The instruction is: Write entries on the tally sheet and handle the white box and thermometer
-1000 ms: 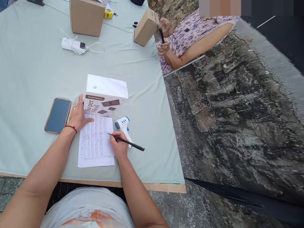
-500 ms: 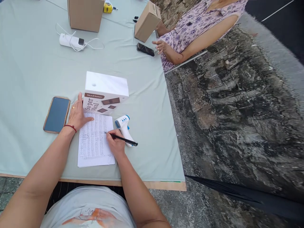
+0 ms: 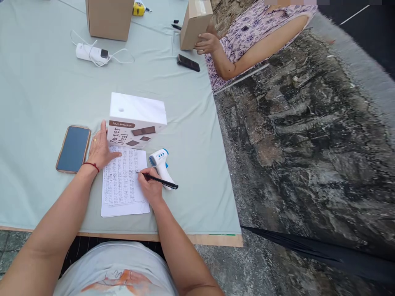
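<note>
My left hand [image 3: 101, 147] lies flat with fingers spread, beside the left side of a white box [image 3: 138, 109] printed "NutriMotion Super Meal". Its thumb rests on the top of a paper sheet [image 3: 123, 185] covered in handwriting, stacked on other sheets. Between the fingers of my right hand [image 3: 151, 187] is a black pen [image 3: 163, 181], its tip at the right part of the writing. A white and blue infrared thermometer [image 3: 160, 162] lies just right of the papers, partly behind the pen and hand. Left of my left hand lies a smartphone [image 3: 73, 149], screen dark.
Across the light green tablecloth [image 3: 197, 172] sit a cardboard box [image 3: 108, 20], a white device with a cable [image 3: 89, 53], a yellow tape measure [image 3: 138, 9] and a black phone [image 3: 188, 63]. At the right edge, another person's hand [image 3: 207, 44] holds a smaller cardboard box [image 3: 193, 28].
The other person's hand has moved from beside the black phone onto the smaller cardboard box, which now stands more upright. My hands, the pen and the papers look unchanged.
</note>
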Demonstrator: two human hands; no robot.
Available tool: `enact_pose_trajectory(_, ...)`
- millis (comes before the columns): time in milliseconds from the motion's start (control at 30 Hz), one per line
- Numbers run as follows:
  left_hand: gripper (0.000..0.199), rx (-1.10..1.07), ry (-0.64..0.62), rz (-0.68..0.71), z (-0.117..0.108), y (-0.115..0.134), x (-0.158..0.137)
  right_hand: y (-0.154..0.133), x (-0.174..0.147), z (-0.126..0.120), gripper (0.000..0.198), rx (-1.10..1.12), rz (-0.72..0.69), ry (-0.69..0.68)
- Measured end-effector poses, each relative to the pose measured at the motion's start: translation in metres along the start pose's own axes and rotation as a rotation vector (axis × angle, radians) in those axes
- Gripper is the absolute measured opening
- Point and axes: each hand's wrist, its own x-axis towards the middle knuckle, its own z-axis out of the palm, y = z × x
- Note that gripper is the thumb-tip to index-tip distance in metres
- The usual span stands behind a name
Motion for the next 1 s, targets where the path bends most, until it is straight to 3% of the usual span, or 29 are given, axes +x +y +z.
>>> enact_pose_trajectory(1000,0.138,0.098,-0.061,-0.025,-0.005,0.009,-0.001,0.002,0.000,0.000,0.010,-0.005,-0.016,0.034)
